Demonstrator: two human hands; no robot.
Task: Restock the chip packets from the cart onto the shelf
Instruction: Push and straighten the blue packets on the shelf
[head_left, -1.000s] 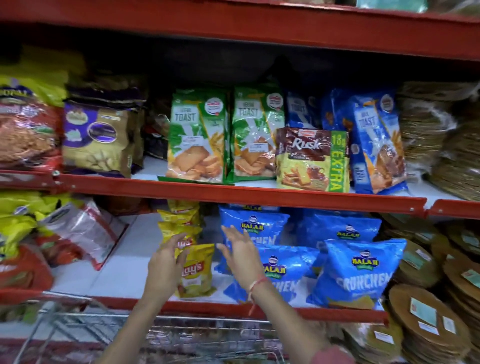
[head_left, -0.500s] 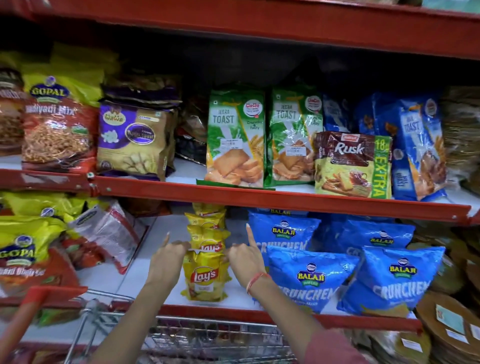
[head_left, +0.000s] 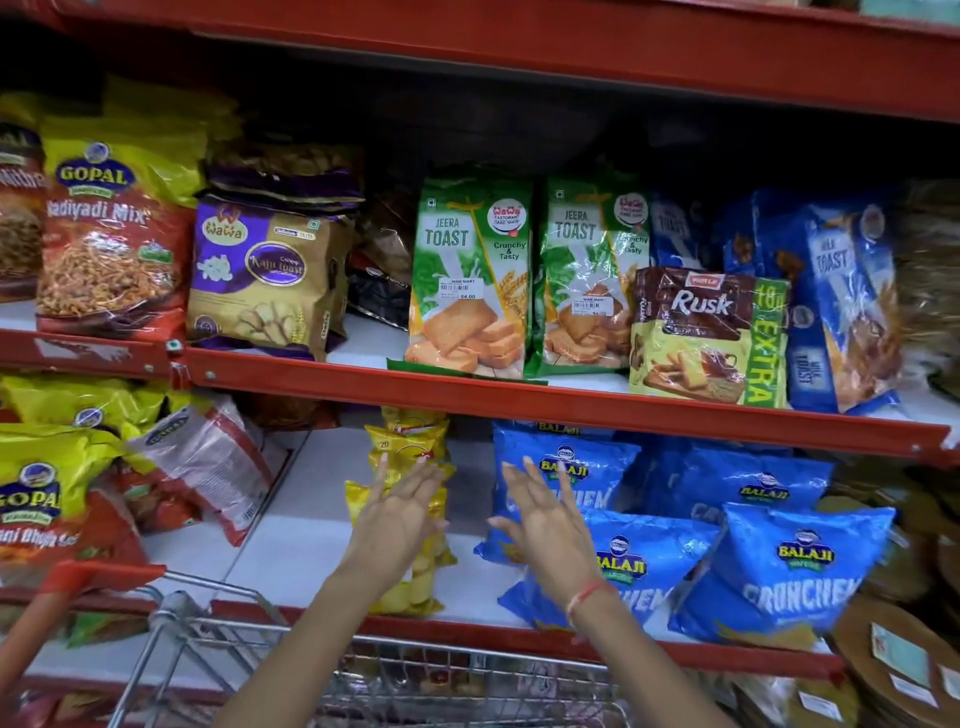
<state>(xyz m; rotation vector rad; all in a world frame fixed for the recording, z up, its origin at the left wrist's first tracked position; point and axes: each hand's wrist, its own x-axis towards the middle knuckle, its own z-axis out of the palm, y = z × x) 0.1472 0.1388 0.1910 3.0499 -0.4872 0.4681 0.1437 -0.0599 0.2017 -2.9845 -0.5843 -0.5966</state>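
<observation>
A row of yellow chip packets (head_left: 410, 447) stands on the white lower shelf (head_left: 291, 540), front to back. My left hand (head_left: 397, 519) is open with fingers spread, just in front of the front packet and covering much of it. My right hand (head_left: 540, 519) is also open and empty, to the right of the yellow row and in front of the blue Balaji packets (head_left: 779, 566). The wire cart (head_left: 218, 644) sits below my arms; what lies in it is blurred.
The red shelf edge (head_left: 519, 405) runs just above the yellow packets. Toast and rusk packs (head_left: 467, 280) fill the upper shelf. Gopal bags (head_left: 47, 499) and a tilted clear packet (head_left: 208, 467) lie at the left. Stacked round papads (head_left: 904, 665) sit at the right.
Both hands have let go of the yellow packets and opened, fingers spread. My view has shifted a little to the left and closer.
</observation>
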